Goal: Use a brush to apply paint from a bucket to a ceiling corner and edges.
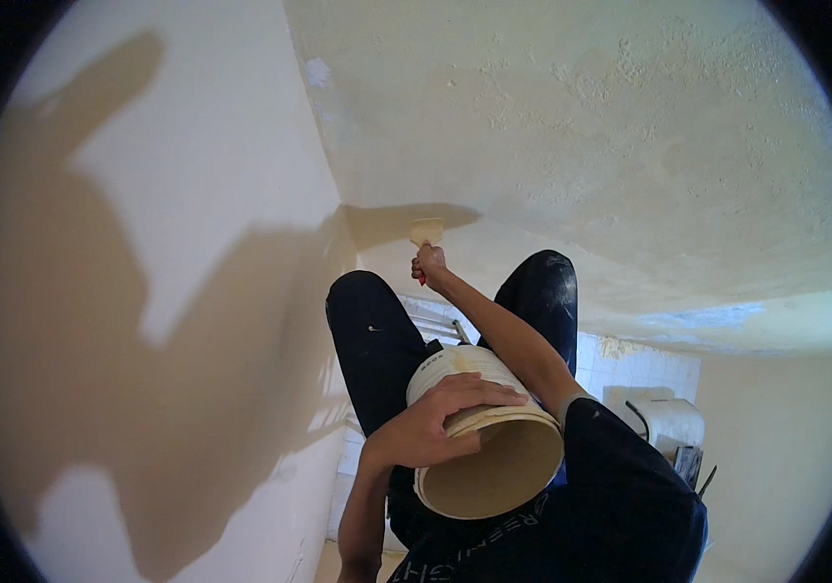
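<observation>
My right hand [429, 262] is stretched out between and beyond my knees, its fingers wrapped around the handle of a putty knife [426, 230]. A bit of red handle shows below the fist. The cream-coloured blade lies at the wall [571, 175] ahead, close to the corner; I cannot tell whether it presses on the surface. In my lap a white bucket [508, 497] leans over with its mouth toward me. My left hand [435, 423] grips its rim, thumb inside and fingers along the outer side. Pale beige residue coats the bucket's inner wall.
Metal ladder rungs [440, 325] show between my legs, above a light tiled floor [610, 361]. A second white bucket [676, 420] stands below on the right, with dark tools [690, 466] beside it. The side wall [212, 175] on the left carries my large shadow.
</observation>
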The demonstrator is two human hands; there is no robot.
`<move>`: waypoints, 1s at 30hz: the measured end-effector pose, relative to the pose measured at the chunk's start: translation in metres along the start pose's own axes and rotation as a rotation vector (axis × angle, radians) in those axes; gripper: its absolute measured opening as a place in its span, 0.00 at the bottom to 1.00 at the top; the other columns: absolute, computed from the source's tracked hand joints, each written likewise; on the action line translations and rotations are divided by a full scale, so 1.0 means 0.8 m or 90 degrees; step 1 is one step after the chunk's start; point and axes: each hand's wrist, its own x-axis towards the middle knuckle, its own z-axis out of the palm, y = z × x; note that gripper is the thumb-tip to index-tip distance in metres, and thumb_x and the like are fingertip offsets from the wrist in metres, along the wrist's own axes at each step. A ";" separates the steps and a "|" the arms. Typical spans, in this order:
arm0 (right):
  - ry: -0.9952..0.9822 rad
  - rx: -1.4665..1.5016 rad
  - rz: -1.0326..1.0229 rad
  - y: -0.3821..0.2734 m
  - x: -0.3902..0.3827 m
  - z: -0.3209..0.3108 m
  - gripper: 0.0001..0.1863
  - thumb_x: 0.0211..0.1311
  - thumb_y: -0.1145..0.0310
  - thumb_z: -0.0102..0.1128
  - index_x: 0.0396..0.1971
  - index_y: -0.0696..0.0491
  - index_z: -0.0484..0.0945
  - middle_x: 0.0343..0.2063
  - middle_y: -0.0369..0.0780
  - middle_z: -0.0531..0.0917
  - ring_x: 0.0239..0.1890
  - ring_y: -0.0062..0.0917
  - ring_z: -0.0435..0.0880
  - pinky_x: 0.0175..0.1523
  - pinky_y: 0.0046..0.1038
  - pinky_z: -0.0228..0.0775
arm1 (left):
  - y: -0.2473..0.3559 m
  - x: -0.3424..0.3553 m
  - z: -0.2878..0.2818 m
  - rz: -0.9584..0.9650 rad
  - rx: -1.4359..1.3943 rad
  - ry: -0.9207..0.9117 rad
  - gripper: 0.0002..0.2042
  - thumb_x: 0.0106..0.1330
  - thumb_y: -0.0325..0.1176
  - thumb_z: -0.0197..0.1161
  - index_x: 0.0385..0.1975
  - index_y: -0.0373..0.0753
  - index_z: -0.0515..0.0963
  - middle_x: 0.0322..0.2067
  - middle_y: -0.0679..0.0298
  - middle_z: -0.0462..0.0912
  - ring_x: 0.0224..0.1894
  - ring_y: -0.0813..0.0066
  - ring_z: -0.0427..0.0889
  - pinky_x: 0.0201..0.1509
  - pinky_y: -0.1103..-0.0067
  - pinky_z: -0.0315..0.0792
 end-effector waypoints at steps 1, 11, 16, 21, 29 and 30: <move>-0.043 -0.003 -0.026 -0.001 0.003 -0.008 0.23 0.72 0.52 0.37 0.16 0.48 0.57 0.09 0.30 0.56 0.08 0.16 0.54 0.12 0.21 0.47 | -0.001 0.000 0.003 0.001 -0.003 -0.003 0.30 0.48 0.39 0.60 0.57 0.45 0.74 0.58 0.64 0.76 0.63 0.60 0.68 0.74 0.60 0.47; -0.267 -0.111 -0.583 -0.154 -0.187 0.019 0.28 0.71 0.42 0.39 0.20 0.51 0.61 0.12 0.30 0.59 0.11 0.12 0.56 0.13 0.18 0.47 | -0.002 0.007 -0.010 -0.020 -0.033 -0.001 0.31 0.45 0.39 0.59 0.56 0.43 0.75 0.57 0.63 0.77 0.64 0.58 0.67 0.73 0.61 0.47; -0.350 -0.060 -0.674 -0.202 -0.144 0.032 0.29 0.73 0.43 0.34 0.19 0.52 0.61 0.10 0.30 0.61 0.10 0.13 0.59 0.14 0.20 0.52 | -0.006 0.002 -0.007 -0.012 0.002 -0.001 0.31 0.45 0.38 0.59 0.56 0.44 0.75 0.57 0.63 0.76 0.64 0.58 0.67 0.74 0.60 0.45; -0.113 -0.265 -0.706 -0.095 -0.005 0.002 0.30 0.74 0.46 0.36 0.21 0.58 0.65 0.12 0.36 0.66 0.11 0.22 0.63 0.16 0.28 0.58 | -0.008 -0.003 -0.007 0.012 -0.011 0.014 0.33 0.43 0.38 0.59 0.57 0.45 0.75 0.58 0.63 0.76 0.64 0.61 0.68 0.75 0.59 0.44; -0.118 -0.165 -0.096 0.016 0.038 0.016 0.26 0.72 0.47 0.39 0.17 0.48 0.56 0.07 0.31 0.58 0.07 0.17 0.57 0.11 0.22 0.49 | -0.007 -0.014 -0.004 0.023 -0.021 0.022 0.31 0.46 0.38 0.58 0.57 0.45 0.75 0.57 0.62 0.76 0.63 0.61 0.68 0.74 0.60 0.44; -0.170 -0.101 -0.138 -0.002 0.029 0.034 0.25 0.72 0.47 0.40 0.18 0.47 0.57 0.08 0.31 0.58 0.07 0.16 0.56 0.12 0.22 0.48 | -0.007 -0.013 -0.004 0.023 -0.006 0.029 0.31 0.47 0.42 0.58 0.56 0.43 0.75 0.57 0.62 0.77 0.63 0.63 0.70 0.74 0.60 0.45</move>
